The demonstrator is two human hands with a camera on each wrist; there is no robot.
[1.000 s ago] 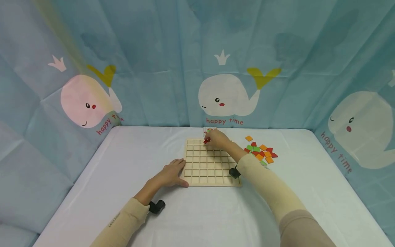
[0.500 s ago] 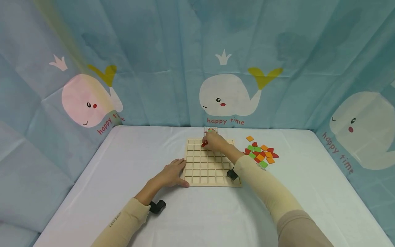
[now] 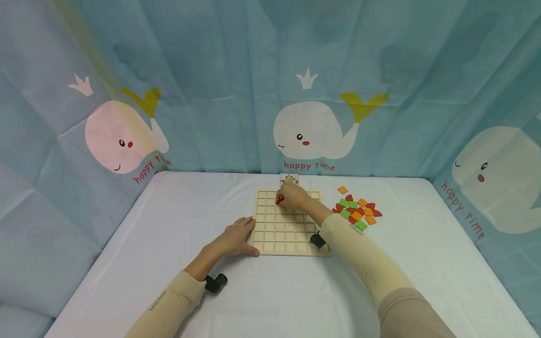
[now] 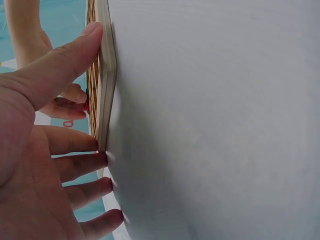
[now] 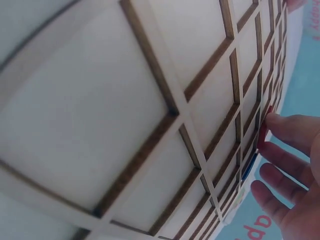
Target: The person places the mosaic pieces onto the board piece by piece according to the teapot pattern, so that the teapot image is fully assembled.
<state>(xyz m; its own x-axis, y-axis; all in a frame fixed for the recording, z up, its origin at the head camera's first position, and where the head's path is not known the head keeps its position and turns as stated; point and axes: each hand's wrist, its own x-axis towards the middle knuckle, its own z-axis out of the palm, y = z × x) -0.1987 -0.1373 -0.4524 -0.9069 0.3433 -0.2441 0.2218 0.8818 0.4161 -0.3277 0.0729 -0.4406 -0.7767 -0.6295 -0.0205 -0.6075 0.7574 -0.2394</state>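
A pale wooden grid board (image 3: 274, 230) lies flat on the white table. My left hand (image 3: 234, 237) rests at its left edge. In the left wrist view the thumb (image 4: 75, 54) lies on the board's corner, and the straight fingers touch the side and the cloth. My right hand (image 3: 293, 195) is over the far part of the grid, pinching a small red tile (image 3: 279, 200) between thumb and fingers. The right wrist view shows this red tile (image 5: 263, 134) at the squares; whether it is seated in one cannot be told. A dark blue strip (image 5: 249, 167) shows beside it.
Loose red, green and orange tiles (image 3: 356, 216) lie in a heap right of the board, with one orange tile (image 3: 342, 189) apart behind them. A small printed card (image 3: 289, 178) lies beyond the board's far edge. A blue whale-print curtain (image 3: 211, 131) hangs behind the table.
My right hand has moved slightly left and nearer with the red tile, lower over the grid. More of the card now shows. My left hand has stayed at the board's edge.
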